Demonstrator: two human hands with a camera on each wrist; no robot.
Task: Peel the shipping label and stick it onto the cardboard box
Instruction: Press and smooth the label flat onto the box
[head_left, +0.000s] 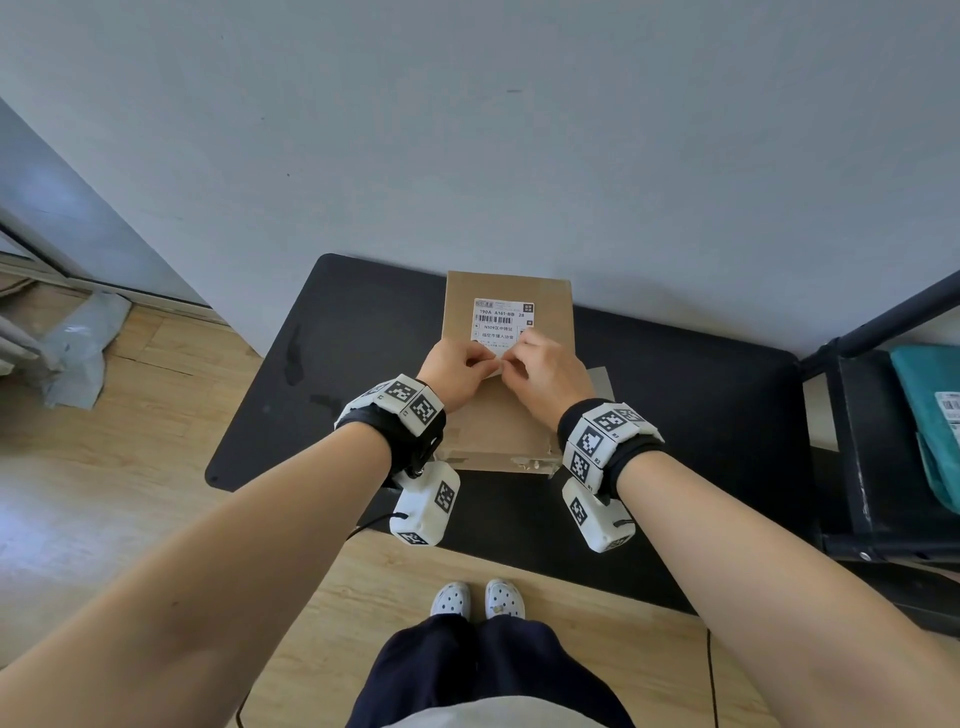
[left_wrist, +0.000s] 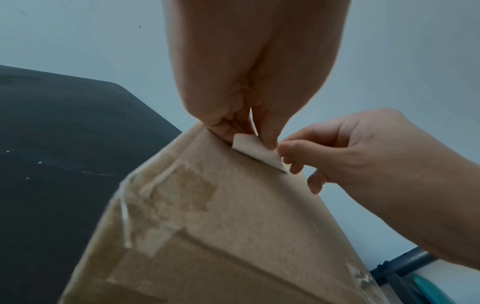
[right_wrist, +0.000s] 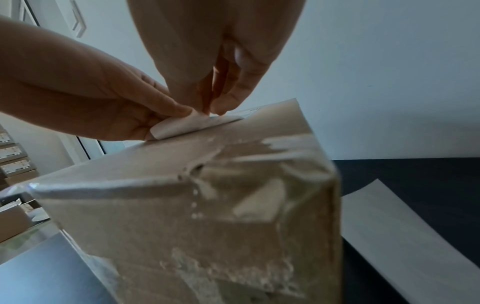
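1. Clearly, from head view: shipping label (head_left: 503, 323) lying on cardboard box (head_left: 506, 374) top, long axis running away from body; near edge under both hands.
2. From left wrist: left hand (left_wrist: 249, 82) pinching lifted corner.
3. From right wrist: right hand (right_wrist: 207, 61) pinching same edge, equally near.

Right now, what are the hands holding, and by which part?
Both the left hand and the right hand pinch the lifted near edge of the white printed shipping label, whose far part lies on the brown cardboard box.
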